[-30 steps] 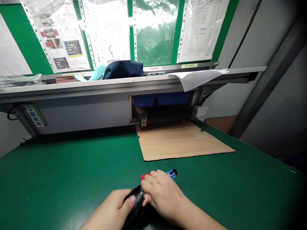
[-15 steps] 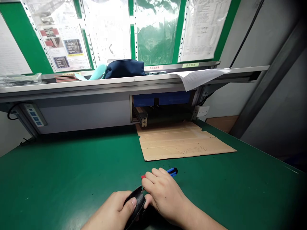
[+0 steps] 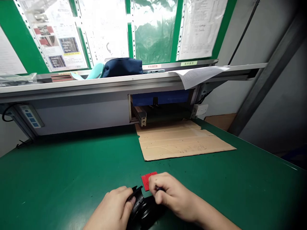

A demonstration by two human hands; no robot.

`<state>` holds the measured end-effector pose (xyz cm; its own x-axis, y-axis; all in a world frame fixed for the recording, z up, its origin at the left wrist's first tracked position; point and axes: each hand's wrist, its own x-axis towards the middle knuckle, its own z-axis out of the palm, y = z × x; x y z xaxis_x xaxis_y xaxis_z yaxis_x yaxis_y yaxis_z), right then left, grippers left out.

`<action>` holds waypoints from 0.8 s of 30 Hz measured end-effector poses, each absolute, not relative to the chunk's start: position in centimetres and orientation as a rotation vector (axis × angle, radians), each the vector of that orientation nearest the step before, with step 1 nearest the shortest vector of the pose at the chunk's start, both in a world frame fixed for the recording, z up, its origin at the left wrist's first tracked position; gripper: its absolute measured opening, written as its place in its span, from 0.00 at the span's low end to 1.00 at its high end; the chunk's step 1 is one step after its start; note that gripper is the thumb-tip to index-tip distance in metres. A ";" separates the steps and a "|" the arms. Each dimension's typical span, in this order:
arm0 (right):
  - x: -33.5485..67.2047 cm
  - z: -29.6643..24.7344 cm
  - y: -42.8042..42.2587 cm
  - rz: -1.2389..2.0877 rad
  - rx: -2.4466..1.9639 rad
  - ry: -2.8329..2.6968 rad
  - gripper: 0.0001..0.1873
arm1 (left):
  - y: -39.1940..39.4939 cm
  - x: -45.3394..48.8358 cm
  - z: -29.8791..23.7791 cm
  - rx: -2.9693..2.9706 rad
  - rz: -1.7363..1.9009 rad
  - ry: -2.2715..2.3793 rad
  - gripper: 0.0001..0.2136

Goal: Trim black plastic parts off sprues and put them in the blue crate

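My left hand (image 3: 117,204) is closed around a curved black plastic part (image 3: 136,203), with the thumb pressed on its inner face. Beside it, on the right, lies another glossy rounded black piece (image 3: 150,209); whether the two are joined I cannot tell. My right hand (image 3: 168,195) is curled into a fist just right of these parts. A dark blue end of a hand tool (image 3: 160,189) shows between its thumb and fingers, and the rest of the tool is hidden. Behind the right fingers a red card (image 3: 145,182) with dark marks lies on the table, partly covered.
A cardboard sheet (image 3: 168,151) lies on the green table (image 3: 72,179), before an opening with a conveyor belt (image 3: 168,113). Above runs a shelf (image 3: 96,83) with a navy pouch (image 3: 122,67) and a drooping paper sheet (image 3: 194,80). A power strip (image 3: 32,116) hangs at left.
My right hand has drawn back rightward from the black part and turned, hiding the blue-and-black tool handle. More of the red card shows. The part in my left hand has tilted, and the rounded piece is visible.
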<state>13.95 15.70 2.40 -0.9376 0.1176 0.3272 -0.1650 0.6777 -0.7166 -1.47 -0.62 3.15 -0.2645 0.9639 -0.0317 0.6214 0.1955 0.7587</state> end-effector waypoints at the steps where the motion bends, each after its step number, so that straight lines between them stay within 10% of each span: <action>1: 14.1 2.7 15.8 1.159 0.011 -2.483 0.35 | -0.6 -1.4 3.3 1.442 0.914 1.945 0.15; 24: 13.5 0.7 16.0 0.254 -0.214 -2.677 0.42 | 0.7 0.5 2.1 0.548 1.355 1.397 0.41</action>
